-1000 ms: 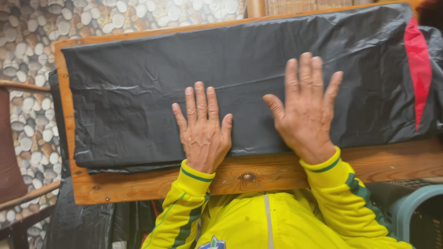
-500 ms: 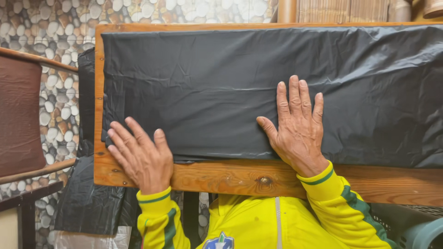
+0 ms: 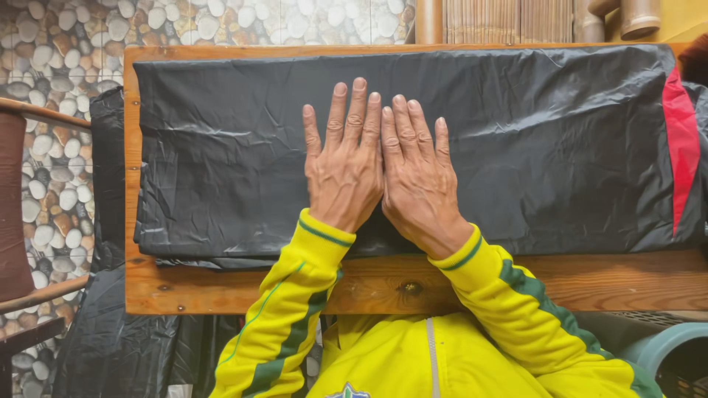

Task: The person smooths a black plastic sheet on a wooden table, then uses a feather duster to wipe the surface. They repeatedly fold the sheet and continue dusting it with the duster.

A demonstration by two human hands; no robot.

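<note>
A stack of flat black plastic bags (image 3: pixel 221 162) lies spread across a wooden board (image 3: pixel 590 284). Both my hands rest flat on the middle of the plastic, side by side and touching. My left hand (image 3: pixel 346 166) has its fingers straight and pointing away from me. My right hand (image 3: pixel 420 180) lies next to it, palm down as well. Neither hand grips anything. A red strip (image 3: pixel 682 140) runs down the plastic near its right end. I wear yellow sleeves with green stripes.
A wooden chair (image 3: pixel 22 221) stands at the left over a pebble-patterned floor (image 3: pixel 59 44). More black plastic (image 3: pixel 110 346) hangs below the board's left end. A green plastic basket rim (image 3: pixel 667 346) shows at lower right. Bamboo poles (image 3: pixel 516 18) stand behind the board.
My left hand has moved from the board's lower left corner up to the middle of the plastic. My right hand slid slightly left, and both now lie together.
</note>
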